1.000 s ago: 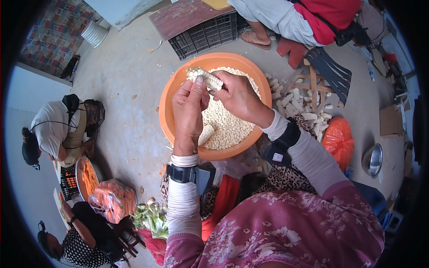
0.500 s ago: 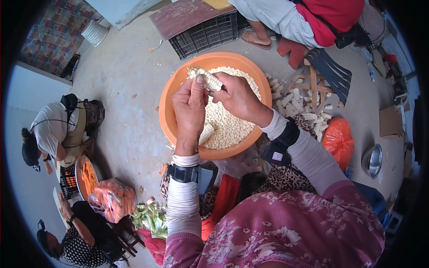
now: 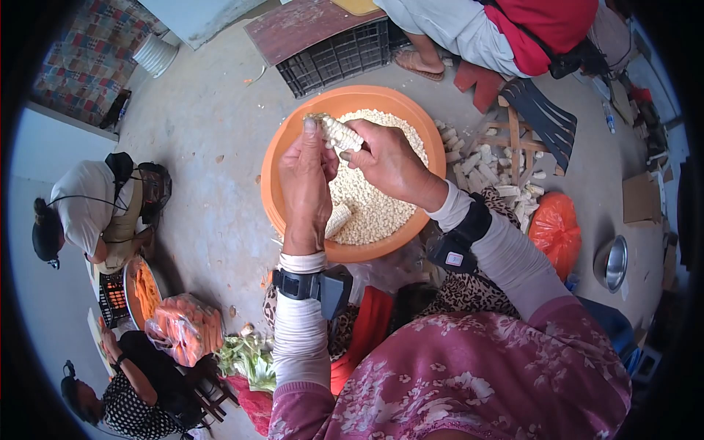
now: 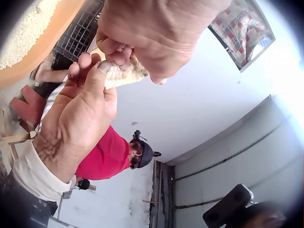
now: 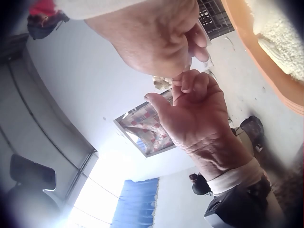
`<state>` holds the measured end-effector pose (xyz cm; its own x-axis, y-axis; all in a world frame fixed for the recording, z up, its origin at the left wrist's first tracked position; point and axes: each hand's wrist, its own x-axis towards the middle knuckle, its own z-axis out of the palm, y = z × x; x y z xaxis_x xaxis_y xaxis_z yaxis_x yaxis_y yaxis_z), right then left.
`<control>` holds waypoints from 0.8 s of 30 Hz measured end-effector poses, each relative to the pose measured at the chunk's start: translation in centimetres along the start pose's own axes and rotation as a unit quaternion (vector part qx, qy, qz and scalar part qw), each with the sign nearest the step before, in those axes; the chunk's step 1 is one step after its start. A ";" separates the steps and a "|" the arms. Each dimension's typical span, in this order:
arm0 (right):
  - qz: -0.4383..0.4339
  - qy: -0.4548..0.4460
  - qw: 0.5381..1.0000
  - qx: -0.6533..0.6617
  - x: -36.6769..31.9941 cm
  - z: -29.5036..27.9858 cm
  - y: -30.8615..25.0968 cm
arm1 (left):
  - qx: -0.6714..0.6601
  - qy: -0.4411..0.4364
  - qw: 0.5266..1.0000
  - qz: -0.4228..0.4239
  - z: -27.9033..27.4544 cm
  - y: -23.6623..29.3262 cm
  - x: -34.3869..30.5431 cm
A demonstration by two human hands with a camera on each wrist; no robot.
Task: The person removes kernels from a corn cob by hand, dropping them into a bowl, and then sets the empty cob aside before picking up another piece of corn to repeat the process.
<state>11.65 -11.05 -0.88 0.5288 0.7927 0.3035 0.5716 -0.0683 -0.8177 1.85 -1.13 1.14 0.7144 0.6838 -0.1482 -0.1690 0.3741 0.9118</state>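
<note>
A partly stripped white corn cob [image 3: 342, 136] is held above an orange basin [image 3: 274, 176] of loose white kernels [image 3: 378, 209]. My right hand [image 3: 396, 161] grips the cob's right end, with the thumb underneath. At its left end my left hand [image 3: 304, 183] has its fingers curled against the cob, the thumb raised along the ragged tip. In the left wrist view the cob [image 4: 124, 76] shows between both hands. The right wrist view shows just its tip [image 5: 162, 82] beside the left hand [image 5: 199, 114]. Another cob [image 3: 338, 220] lies on the kernels.
Stripped cobs [image 3: 480, 169] lie on the floor right of the basin, near a red plastic bag [image 3: 555, 231] and a metal bowl [image 3: 611, 264]. A black crate [image 3: 334, 62] stands beyond the basin. Bagged carrots [image 3: 187, 326] and several seated people are around.
My left thumb has shifted left and up, from on the cob toward its tip, showing more of the cob. My right hand keeps its grip. The person at far left has drawn an arm back.
</note>
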 end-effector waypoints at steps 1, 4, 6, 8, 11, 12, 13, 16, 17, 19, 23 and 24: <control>0.000 0.000 1.000 0.000 0.0 0.0 0.1 | 0.006 0.000 1.000 0.004 0.0 -0.1 0.1; 0.017 -0.009 1.000 0.017 0.2 0.0 0.2 | -0.004 -0.009 1.000 0.002 -0.1 -0.1 0.0; 0.041 -0.007 0.996 0.084 0.3 -0.2 0.1 | -0.008 -0.017 1.000 0.014 0.1 -0.5 0.1; 0.036 0.001 0.996 0.083 0.4 0.0 0.6 | -0.011 -0.024 0.999 0.027 0.3 -0.6 0.0; 0.036 0.007 0.996 0.077 0.5 -0.1 0.6 | -0.037 -0.013 0.999 0.007 0.6 -0.1 -0.2; 0.043 0.005 0.997 0.071 0.5 -0.2 0.4 | -0.038 -0.032 0.999 0.009 0.3 -0.1 -0.1; 0.043 0.005 0.996 0.071 0.4 -0.3 0.1 | -0.039 -0.051 0.998 0.010 0.1 -0.2 0.0; 0.026 0.012 0.999 0.025 0.3 -0.6 -0.6 | 0.009 -0.056 0.998 0.011 -0.5 -0.7 0.4; 0.022 0.012 1.000 0.019 0.3 -0.6 -0.7 | 0.009 -0.056 0.998 0.011 -0.4 -0.8 0.4; 0.019 0.013 1.000 0.012 0.2 -0.5 -0.7 | 0.034 -0.011 0.999 0.001 0.0 -0.8 0.4; -0.026 0.024 0.999 -0.017 0.0 -0.2 -0.7 | 0.066 0.018 0.998 0.008 0.4 -0.7 0.2; -0.035 0.024 0.999 -0.023 0.0 -0.1 -0.7 | 0.067 0.026 0.997 0.012 0.5 -0.6 0.2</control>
<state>11.34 -11.11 -0.28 0.5145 0.7671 0.3831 0.6365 -0.0423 -0.7701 2.44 -1.57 0.78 0.6749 0.7240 -0.1427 -0.0902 0.2729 0.9578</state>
